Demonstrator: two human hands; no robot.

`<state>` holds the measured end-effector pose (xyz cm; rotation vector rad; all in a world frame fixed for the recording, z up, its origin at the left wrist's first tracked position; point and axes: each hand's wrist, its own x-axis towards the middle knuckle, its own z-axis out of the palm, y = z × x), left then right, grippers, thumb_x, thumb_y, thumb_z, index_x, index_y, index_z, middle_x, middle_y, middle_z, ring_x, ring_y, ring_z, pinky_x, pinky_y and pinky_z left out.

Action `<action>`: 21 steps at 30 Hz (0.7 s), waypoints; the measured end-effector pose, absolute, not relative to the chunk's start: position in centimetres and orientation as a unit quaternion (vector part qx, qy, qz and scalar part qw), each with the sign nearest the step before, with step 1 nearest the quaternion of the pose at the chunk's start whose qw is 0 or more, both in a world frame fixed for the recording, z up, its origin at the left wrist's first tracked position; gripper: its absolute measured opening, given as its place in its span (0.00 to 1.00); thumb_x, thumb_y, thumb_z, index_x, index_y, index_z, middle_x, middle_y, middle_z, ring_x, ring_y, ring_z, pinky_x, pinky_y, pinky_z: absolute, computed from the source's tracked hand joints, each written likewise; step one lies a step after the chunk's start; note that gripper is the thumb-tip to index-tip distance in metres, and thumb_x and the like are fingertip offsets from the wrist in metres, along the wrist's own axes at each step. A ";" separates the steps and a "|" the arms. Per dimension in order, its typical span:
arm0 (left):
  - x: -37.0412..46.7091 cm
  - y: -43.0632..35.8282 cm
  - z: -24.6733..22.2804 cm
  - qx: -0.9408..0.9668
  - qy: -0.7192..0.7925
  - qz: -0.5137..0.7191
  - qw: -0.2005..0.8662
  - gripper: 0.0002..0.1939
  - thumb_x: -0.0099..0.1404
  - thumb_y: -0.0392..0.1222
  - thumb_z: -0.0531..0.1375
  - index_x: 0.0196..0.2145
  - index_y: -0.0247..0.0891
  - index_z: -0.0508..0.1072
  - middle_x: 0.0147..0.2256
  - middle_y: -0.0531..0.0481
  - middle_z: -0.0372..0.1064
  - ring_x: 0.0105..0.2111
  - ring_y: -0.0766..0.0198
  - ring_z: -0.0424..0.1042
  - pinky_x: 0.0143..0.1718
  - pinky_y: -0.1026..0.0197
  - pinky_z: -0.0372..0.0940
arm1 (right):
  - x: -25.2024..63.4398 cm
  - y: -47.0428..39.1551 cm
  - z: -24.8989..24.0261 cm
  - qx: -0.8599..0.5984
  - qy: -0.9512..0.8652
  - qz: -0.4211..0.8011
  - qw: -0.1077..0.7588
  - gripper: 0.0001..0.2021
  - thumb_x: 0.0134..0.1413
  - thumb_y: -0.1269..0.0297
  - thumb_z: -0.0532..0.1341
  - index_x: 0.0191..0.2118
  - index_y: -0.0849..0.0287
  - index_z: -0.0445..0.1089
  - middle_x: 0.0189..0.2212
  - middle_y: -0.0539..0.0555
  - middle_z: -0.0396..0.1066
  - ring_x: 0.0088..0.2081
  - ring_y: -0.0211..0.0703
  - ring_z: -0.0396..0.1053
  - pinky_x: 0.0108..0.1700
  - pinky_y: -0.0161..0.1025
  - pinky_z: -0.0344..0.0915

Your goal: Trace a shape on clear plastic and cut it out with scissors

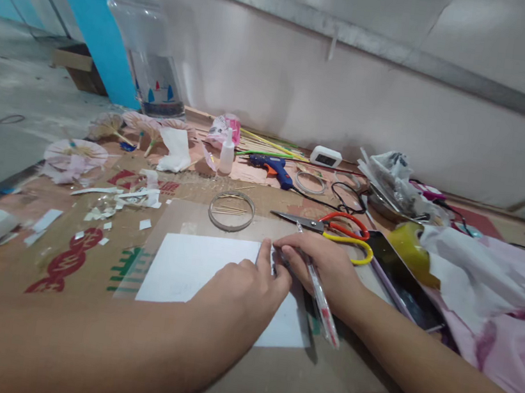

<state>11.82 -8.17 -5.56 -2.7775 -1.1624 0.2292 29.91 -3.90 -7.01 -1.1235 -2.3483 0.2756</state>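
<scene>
A white sheet of paper lies on a clear sheet over the cardboard. My left hand bears down on its right part, fingers bent and index finger pointing away from me. My right hand is closed, with a clear-barrelled pen with red inside slanting through it. Its fingertips meet the paper's far right edge, close to my left fingers. What lies between the two hands is partly hidden. Just beyond my right hand rest scissors with red and yellow handles. A round hoop with thin sticks inside sits past the paper.
Paper scraps litter the cardboard at left. Farther back are a blue glue gun, a small white bottle, small paper fans and a large water jug. A phone and pink-white cloth lie right.
</scene>
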 end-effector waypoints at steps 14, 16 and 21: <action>12.0 -8.1 -5.3 -0.913 -0.396 0.080 0.057 0.22 0.68 0.33 0.52 0.59 0.30 0.65 0.59 0.17 0.57 0.28 0.53 0.78 0.21 0.57 0.72 | 29.9 -3.6 -7.2 -0.412 -0.868 0.101 0.257 0.10 0.66 0.63 0.55 0.39 0.56 0.74 0.35 0.54 0.78 0.35 0.43 0.73 0.38 0.38 0.67; 12.0 -8.0 -5.2 -0.915 -0.391 0.084 0.053 0.23 0.67 0.33 0.53 0.59 0.29 0.65 0.59 0.16 0.58 0.28 0.53 0.78 0.21 0.57 0.72 | 30.0 -3.7 -7.2 -0.416 -0.861 0.113 0.269 0.10 0.66 0.62 0.56 0.39 0.57 0.74 0.35 0.54 0.78 0.35 0.43 0.73 0.39 0.39 0.67; 12.0 -7.8 -4.9 -0.916 -0.386 0.091 0.051 0.24 0.65 0.32 0.54 0.59 0.29 0.65 0.59 0.16 0.57 0.27 0.53 0.78 0.20 0.58 0.71 | 30.4 -4.0 -7.1 -0.426 -0.789 0.226 0.381 0.14 0.68 0.56 0.52 0.48 0.55 0.71 0.38 0.54 0.77 0.40 0.44 0.74 0.43 0.40 0.68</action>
